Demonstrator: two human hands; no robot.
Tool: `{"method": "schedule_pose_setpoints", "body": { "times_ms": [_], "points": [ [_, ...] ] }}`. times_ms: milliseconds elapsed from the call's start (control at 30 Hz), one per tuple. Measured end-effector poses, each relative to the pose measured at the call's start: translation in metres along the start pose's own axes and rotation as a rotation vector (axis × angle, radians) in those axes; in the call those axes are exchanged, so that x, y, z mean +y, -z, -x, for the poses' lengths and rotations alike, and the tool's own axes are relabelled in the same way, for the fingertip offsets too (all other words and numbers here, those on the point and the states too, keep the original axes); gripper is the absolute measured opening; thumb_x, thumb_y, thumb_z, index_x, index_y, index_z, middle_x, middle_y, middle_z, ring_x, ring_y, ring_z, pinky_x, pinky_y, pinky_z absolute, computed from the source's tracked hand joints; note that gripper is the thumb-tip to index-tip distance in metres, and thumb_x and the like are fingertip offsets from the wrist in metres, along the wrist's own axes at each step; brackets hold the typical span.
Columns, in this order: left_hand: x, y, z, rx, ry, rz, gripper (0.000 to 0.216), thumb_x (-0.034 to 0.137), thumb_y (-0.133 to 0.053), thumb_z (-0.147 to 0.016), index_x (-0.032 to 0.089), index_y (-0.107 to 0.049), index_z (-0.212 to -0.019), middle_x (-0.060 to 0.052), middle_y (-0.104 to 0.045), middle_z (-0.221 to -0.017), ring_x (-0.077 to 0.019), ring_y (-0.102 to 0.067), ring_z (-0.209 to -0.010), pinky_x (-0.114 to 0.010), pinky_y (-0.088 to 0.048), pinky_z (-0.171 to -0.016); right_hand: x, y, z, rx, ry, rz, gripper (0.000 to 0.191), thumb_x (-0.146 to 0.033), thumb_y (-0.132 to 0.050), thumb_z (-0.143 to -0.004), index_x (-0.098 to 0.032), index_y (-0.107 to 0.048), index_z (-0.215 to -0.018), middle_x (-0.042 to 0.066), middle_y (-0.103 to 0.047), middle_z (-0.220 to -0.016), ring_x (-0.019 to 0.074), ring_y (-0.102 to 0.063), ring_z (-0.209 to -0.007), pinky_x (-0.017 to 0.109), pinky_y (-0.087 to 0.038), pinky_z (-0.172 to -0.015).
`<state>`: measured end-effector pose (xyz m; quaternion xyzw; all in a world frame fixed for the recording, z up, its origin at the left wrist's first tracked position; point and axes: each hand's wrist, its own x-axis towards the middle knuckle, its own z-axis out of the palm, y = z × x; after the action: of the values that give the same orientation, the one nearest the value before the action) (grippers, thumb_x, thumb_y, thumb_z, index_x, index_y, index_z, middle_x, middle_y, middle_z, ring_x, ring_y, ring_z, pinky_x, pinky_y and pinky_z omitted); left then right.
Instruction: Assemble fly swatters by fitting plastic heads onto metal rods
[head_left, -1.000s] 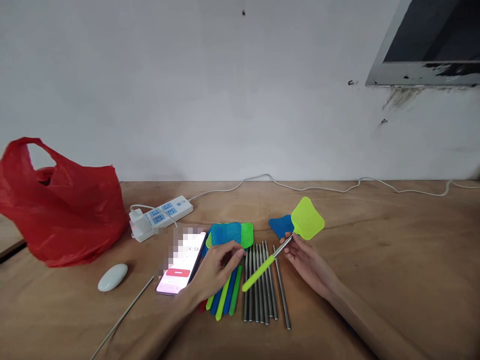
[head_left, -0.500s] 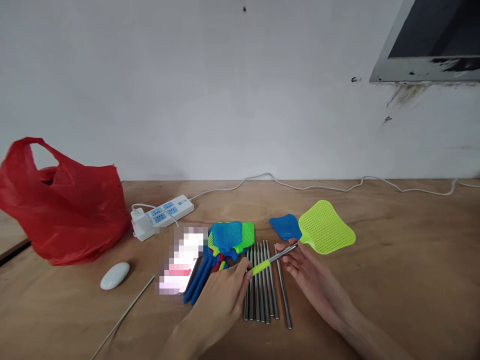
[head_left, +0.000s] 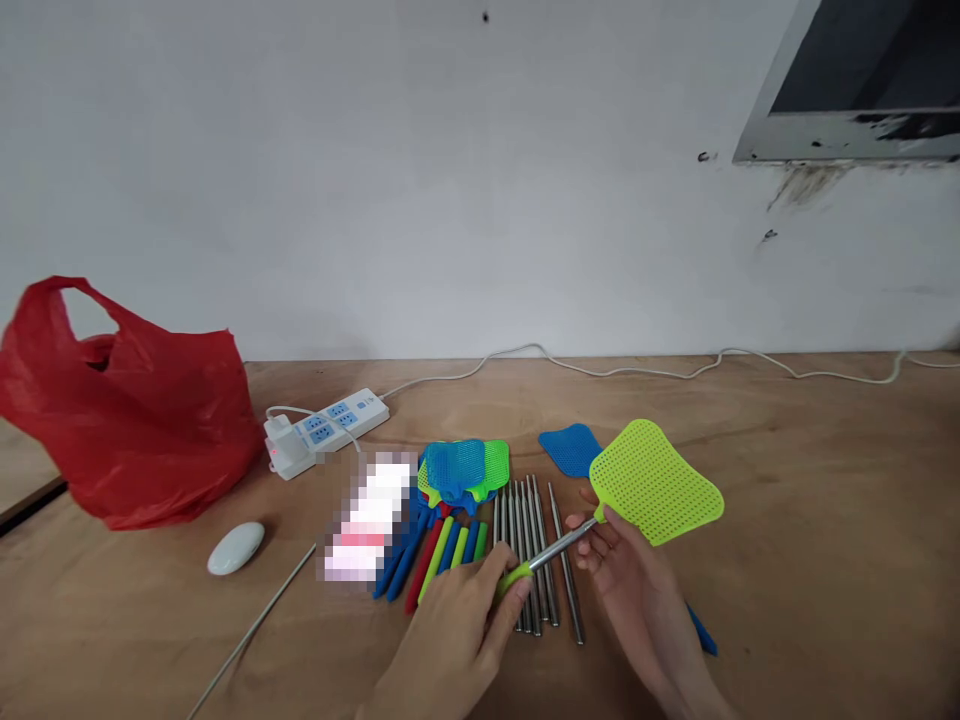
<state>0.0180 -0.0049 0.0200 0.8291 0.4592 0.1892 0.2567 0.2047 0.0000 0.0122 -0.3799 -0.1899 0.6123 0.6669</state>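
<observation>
- The left hand [head_left: 454, 625], a second ago off the fly swatter and over the coloured handles [head_left: 430, 565], now grips the swatter's yellow-green handle [head_left: 514, 578].
- That handle, earlier in full view, is now partly hidden by the left hand.
- The swatter's yellow-green head [head_left: 654, 485] sits lower and farther right, and looks larger.
- More of its metal rod [head_left: 553, 550] shows between handle and head.
- The right hand [head_left: 630, 580] is lower, nearer the person.
- The left hand now covers part of the metal tubes [head_left: 541, 515].
- A red handle [head_left: 426, 562], mostly covered a second ago, is largely visible.
</observation>
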Motion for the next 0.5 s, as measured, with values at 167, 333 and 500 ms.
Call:
{"method": "schedule_pose_setpoints", "body": {
  "times_ms": [167,333,500],
  "points": [
    [-0.001,-0.01,-0.001,0.012,0.025,-0.007,0.027,0.038,-0.03,-0.106,0.026,-0.048,-0.091,0.0,-0.062,-0.071,-0.0228,-0.063,-0.065,-0.029,-0.034,-0.055,0.004,-0.003,0.001,-0.026,0.026,0.084,0.027,-0.044,-0.084,-0.072,-0.021,-0.075,-0.082,0.004,-0.069,-0.08,0.014,-0.057,-0.063,0.027,-0.05,-0.057],
    [-0.006,-0.012,-0.004,0.033,-0.002,-0.105,0.027,0.035,-0.027,-0.106,0.026,-0.049,-0.092,0.0,-0.062,-0.067,-0.0238,-0.063,-0.059,-0.03,-0.029,-0.051,0.001,-0.003,-0.003,-0.019,0.069,0.188,0.031,-0.044,-0.086,-0.068,-0.021,-0.079,-0.087,0.006,-0.073,-0.087,0.0145,-0.058,-0.065,0.027,-0.05,-0.056],
    [-0.013,-0.008,-0.004,0.055,-0.057,-0.247,0.026,0.032,-0.029,-0.106,0.025,-0.05,-0.092,0.0,-0.064,-0.064,-0.0246,-0.064,-0.055,-0.031,-0.025,-0.049,-0.001,-0.002,-0.007,-0.041,-0.02,0.175,0.031,-0.045,-0.088,-0.065,-0.021,-0.079,-0.084,0.007,-0.075,-0.087,0.0165,-0.06,-0.068,0.029,-0.051,-0.058]
  ]
}}
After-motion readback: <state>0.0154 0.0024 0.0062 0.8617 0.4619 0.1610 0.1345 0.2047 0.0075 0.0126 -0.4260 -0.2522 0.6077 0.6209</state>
